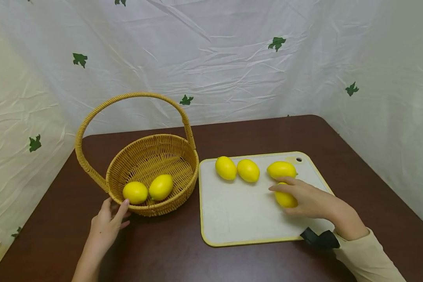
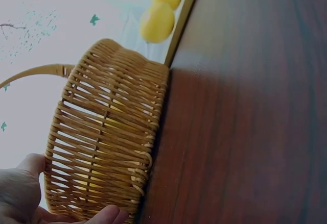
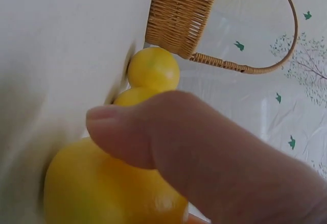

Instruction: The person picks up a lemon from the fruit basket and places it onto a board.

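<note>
A round wicker basket (image 1: pixel 185 199) with a tall hooped handle stands at the left, two yellow lemons (image 1: pixel 161 187) lying inside it. At its near left side my left hand (image 1: pixel 107 221) holds the basket, thumb at the rim and fingers against the outer wall. Over the right part of a white cutting board (image 1: pixel 232 219), my right hand (image 1: pixel 311 199) grips a lemon (image 1: pixel 284 199), its thumb (image 3: pixel 127 132) lying across the fruit in the right wrist view. Just behind that is another lemon (image 1: pixel 281 170). Two more lemons (image 1: pixel 248 170) sit side by side on the board's back left.
The board's yellow edge (image 1: pixel 250 243) comes close to the basket's right side. Both stand on a dark brown table (image 1: pixel 169 250). White cloth (image 1: pixel 225 70) with green leaf shapes hangs behind and at both sides. A black strap (image 1: pixel 320 238) is by the right wrist.
</note>
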`<control>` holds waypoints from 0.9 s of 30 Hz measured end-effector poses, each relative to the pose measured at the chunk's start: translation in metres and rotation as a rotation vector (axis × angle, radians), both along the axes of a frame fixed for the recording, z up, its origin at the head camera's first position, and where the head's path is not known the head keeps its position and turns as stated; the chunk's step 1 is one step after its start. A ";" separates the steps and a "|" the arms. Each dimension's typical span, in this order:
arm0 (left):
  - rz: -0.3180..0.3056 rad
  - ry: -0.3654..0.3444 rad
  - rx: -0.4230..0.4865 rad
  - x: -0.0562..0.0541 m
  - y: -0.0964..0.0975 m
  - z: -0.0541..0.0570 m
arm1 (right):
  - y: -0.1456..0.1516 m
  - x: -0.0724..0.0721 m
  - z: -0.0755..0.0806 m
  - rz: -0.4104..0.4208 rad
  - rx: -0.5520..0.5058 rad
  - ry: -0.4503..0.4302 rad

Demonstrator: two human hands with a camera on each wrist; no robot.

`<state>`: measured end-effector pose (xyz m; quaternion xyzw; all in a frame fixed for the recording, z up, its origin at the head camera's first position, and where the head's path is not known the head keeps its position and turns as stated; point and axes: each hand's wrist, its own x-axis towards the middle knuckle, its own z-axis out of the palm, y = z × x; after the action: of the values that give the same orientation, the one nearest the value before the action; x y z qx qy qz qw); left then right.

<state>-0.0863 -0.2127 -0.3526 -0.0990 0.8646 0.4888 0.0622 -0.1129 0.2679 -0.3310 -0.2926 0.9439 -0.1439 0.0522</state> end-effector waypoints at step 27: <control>-0.010 0.020 -0.004 0.001 0.000 0.000 | 0.002 0.000 0.005 0.002 -0.039 0.079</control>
<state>-0.0857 -0.2127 -0.3528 -0.0900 0.8667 0.4875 0.0558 -0.1127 0.2701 -0.3264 -0.3001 0.9419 -0.1503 0.0095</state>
